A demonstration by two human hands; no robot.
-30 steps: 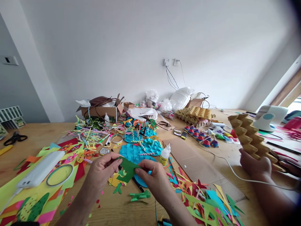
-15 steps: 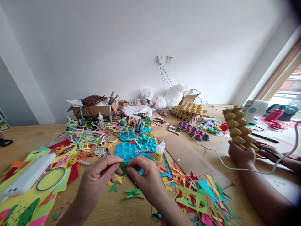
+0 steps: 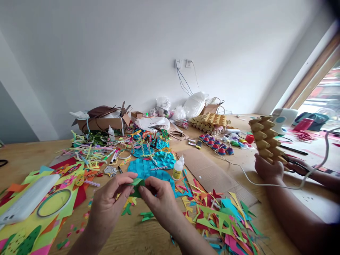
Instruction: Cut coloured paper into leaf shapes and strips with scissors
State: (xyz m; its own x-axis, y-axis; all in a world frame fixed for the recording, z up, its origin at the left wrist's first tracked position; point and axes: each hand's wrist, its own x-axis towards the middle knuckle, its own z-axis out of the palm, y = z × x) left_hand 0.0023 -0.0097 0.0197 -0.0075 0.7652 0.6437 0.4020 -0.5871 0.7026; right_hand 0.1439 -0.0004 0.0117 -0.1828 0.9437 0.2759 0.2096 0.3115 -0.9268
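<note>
Between my two hands is a small piece of green paper (image 3: 137, 187), bent or folded. My left hand (image 3: 113, 198) pinches its left side, and my right hand (image 3: 159, 198) pinches the right side with thumb and forefinger. Just beyond my hands lies a blue paper piece with raised strips (image 3: 145, 169). A white glue bottle with a yellow label (image 3: 178, 168) stands upright past my right hand. Under and beside my hands, green paper strips (image 3: 147, 216) and a green cut-out (image 3: 126, 209) lie on the wooden table (image 3: 111, 244).
Colourful paper scraps (image 3: 225, 223) heap at right front, beside a cardboard sheet (image 3: 212, 173). A co-worker's hands (image 3: 269, 170) hold an egg carton (image 3: 265, 140) and scissors at the right. A white cable (image 3: 255, 182) crosses the table. Coloured sheets and a white power strip (image 3: 32, 198) lie left.
The green paper has tilted and shows more of its surface between my fingers. The view has shifted slightly. The co-worker still holds the egg carton.
</note>
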